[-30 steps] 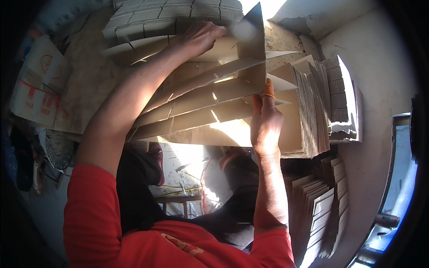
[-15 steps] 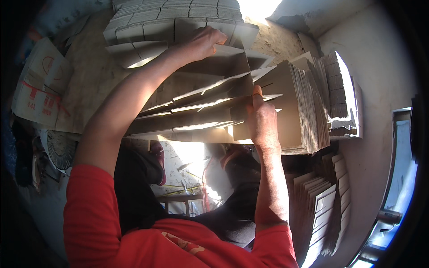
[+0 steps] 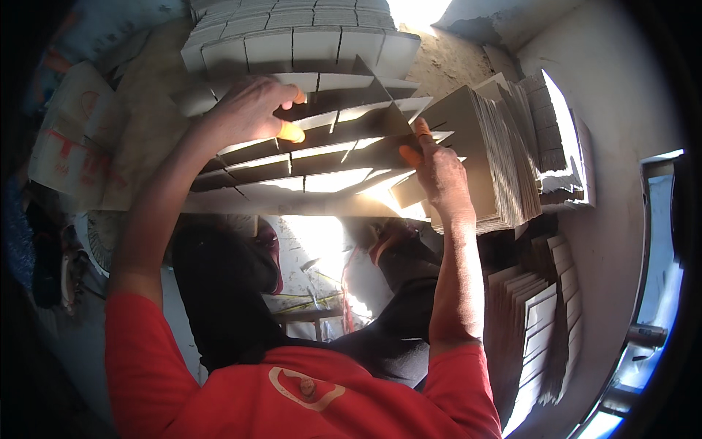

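Several cardboard stacks [image 3: 292, 47] near the slotted strips [image 3: 365, 110], left hand [image 3: 252, 110] spread above, right hand [image 3: 443, 173] tight on crosspiece [image 3: 384, 95].

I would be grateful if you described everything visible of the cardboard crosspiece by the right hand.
The cardboard crosspiece is a thin, flat, brownish panel, mostly in shadow, its far corner looking pointed. It stands on edge, slanting across several long slotted strips. Its near end reaches the right hand, whose fingers seem to touch it. Its own slots cannot be made out.

Blurred red characters [image 3: 66, 148] mark the pale carton [image 3: 79, 124]; an oval emblem [image 3: 306, 388] sits on the red shirt [image 3: 365, 410].
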Motion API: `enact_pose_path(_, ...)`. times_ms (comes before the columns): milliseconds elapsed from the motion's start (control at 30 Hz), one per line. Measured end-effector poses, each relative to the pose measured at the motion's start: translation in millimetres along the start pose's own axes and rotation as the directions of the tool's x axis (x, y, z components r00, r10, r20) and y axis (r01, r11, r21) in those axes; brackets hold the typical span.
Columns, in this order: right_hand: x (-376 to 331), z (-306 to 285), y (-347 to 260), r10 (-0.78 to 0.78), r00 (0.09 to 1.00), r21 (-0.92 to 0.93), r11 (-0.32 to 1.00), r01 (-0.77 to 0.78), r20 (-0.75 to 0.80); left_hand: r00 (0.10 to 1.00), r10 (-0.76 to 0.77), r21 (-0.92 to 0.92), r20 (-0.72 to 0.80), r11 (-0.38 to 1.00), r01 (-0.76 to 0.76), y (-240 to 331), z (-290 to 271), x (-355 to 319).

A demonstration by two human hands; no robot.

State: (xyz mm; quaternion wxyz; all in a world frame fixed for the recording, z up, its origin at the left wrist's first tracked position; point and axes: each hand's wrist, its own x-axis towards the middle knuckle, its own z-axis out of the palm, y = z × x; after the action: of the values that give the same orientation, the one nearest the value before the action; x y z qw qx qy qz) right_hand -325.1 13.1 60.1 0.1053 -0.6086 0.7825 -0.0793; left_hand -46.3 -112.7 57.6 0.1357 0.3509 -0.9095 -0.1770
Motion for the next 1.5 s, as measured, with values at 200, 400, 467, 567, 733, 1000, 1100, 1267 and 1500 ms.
enact_pose_path(200, -14, -15, 73, -0.027, 0.851, -0.239, 0.964, -0.117, -0.525, 0.961, -0.181, 0.156, 0.21, 0.976, 0.15, -32, 4, -17)
enact_pose_path(400, -25, 7, 126, 0.044, 0.924, -0.493, 0.836, -0.242, -0.38, 0.978, -0.06, 0.133, -0.199, 0.987, 0.088, -70, 16, -24)
enact_pose_path(467, -25, 12, 145, -0.063, 0.905, -0.506, 0.844, -0.176, -0.42, 0.967, -0.077, 0.112, -0.241, 0.988, 0.107, -70, 15, -27)
enact_pose_path(567, -24, 11, 163, -0.117, 0.851, -0.308, 0.95, -0.054, -0.512, 0.922, -0.117, 0.04, -0.368, 0.989, 0.142, -32, 6, -46)
enact_pose_path(733, -38, -17, 141, 0.21, 0.823, 0.119, 0.978, -0.173, -0.528, 0.9, 0.03, -0.042, -0.435, 0.998, -0.054, 42, -7, -90)
enact_pose_path(1000, -48, -59, 100, 0.024, 0.674, 0.094, 0.993, 0.067, -0.739, 0.984, -0.163, -0.066, -0.076, 0.985, 0.158, 45, 38, -101)
enact_pose_path(1100, -43, -59, 114, -0.027, 0.708, -0.025, 1.0, 0.014, -0.706, 0.967, -0.19, -0.089, -0.169, 0.98, 0.177, 44, 41, -97)
enact_pose_path(1267, -35, -30, 137, 0.214, 0.767, 0.273, 0.961, -0.052, -0.605, 0.976, -0.1, -0.023, -0.192, 0.995, 0.098, 28, 48, -94)
enact_pose_path(1500, -33, -35, 134, 0.289, 0.65, 0.445, 0.891, 0.086, -0.703, 0.968, -0.144, -0.037, -0.205, 0.989, 0.14, 27, 46, -92)
